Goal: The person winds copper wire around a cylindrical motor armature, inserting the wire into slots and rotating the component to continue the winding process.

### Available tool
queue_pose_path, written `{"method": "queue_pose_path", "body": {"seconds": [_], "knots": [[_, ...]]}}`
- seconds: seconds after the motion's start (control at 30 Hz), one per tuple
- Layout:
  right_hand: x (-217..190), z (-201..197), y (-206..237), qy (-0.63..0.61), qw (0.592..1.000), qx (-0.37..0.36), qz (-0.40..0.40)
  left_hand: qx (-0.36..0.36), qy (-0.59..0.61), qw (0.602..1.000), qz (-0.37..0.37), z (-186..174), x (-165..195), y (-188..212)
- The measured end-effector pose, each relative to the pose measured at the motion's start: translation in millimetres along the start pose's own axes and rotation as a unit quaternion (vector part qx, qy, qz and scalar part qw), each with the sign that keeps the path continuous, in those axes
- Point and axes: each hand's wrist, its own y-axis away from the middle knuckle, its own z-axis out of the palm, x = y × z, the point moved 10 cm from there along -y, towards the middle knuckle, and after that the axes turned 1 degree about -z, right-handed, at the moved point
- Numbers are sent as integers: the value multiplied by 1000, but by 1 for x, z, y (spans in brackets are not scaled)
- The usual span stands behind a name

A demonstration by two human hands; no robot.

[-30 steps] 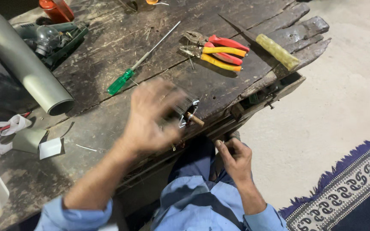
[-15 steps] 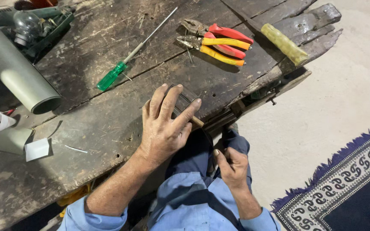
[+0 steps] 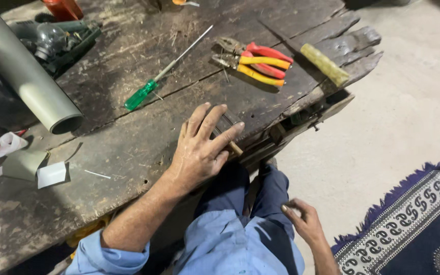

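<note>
The left hand (image 3: 199, 153) lies flat, fingers spread, pressing down on a small dark metal part with a short wooden-looking peg (image 3: 235, 148) at the near edge of the worn, scarred wooden bench (image 3: 128, 147); its grip is loose, palm down, more a hold-down than a clasp. The peg pokes out from under the fingertips toward the right, its long axis running roughly along the bench edge. The right hand (image 3: 301, 219) hangs lower, beside the knee, well apart from the part; whether its curled fingers pinch anything I cannot tell. Farther out lie a green-handled screwdriver (image 3: 148, 91), red and yellow-handled pliers (image 3: 255, 58) and a grey plastic pipe (image 3: 21, 76).
</note>
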Motion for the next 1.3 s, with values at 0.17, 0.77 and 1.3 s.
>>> {"method": "queue_pose_path", "body": {"seconds": [0.17, 0.77, 1.3], "knots": [[-138, 10, -2, 124, 941, 49, -311, -20, 17, 1000, 8, -5, 6, 2], [-229, 68, -36, 90, 877, 103, -460, -14, 42, 999, 16, 5, -10, 1], [-225, 78, -43, 157, 841, 69, -513, -10, 37, 999, 8, 10, -15, 6]]}}
